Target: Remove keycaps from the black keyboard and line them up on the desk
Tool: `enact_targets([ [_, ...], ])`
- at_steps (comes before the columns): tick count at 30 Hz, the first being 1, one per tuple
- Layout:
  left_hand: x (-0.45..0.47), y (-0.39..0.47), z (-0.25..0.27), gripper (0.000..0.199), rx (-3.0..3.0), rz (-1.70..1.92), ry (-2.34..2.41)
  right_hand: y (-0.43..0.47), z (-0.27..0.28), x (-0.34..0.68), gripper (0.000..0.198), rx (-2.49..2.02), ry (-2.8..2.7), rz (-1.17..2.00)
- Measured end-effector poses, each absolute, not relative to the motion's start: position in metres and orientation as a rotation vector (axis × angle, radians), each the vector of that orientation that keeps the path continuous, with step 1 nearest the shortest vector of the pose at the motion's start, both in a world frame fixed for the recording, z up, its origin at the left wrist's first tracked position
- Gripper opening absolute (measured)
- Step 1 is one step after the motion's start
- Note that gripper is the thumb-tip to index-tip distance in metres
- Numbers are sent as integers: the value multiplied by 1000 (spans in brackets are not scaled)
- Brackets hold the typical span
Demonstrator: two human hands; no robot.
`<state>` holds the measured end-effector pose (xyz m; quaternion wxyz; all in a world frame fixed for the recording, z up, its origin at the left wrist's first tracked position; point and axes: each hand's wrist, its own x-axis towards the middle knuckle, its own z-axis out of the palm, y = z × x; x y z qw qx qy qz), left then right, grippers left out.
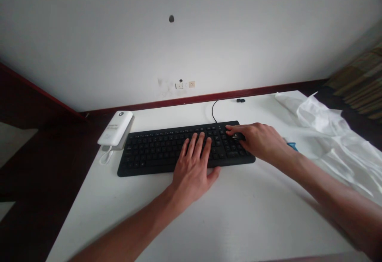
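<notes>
A black keyboard lies across the white table, its cable running off the back edge. My left hand rests palm down on the right-middle keys and the front edge, fingers stretched out and holding nothing. Over the number pad, my right hand is closed, thumb and fingers gripping a small black object with a pale mark. Most of that object is hidden by the hand, and its kind does not show. Beside the right wrist a blue piece pokes out; whether it belongs to the held object I cannot tell.
On the white table, a white box-shaped device with a strap leans at the left. A small black item lies near the back edge. Crumpled white sheeting covers the right side. Behind is a wall with sockets.
</notes>
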<state>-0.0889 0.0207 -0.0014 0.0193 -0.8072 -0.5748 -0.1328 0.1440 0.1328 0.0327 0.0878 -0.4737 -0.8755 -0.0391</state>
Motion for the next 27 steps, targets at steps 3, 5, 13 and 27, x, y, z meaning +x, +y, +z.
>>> enact_targets([
  [3,-89,20,-2,80,-2496,-416,-1776,138,31,143,48,-1353,-2560,-10],
  [5,-89,20,-2,80,-2496,-425,-1769,143,30,142,41,-1286,-2511,94],
  [13,-90,20,-4,79,-2492,-464,-1770,186,13,160,32,-1433,-2079,154],
  [27,-92,19,-8,80,-2469,-515,-1751,251,-18,193,50,-1492,-2148,-183],
])
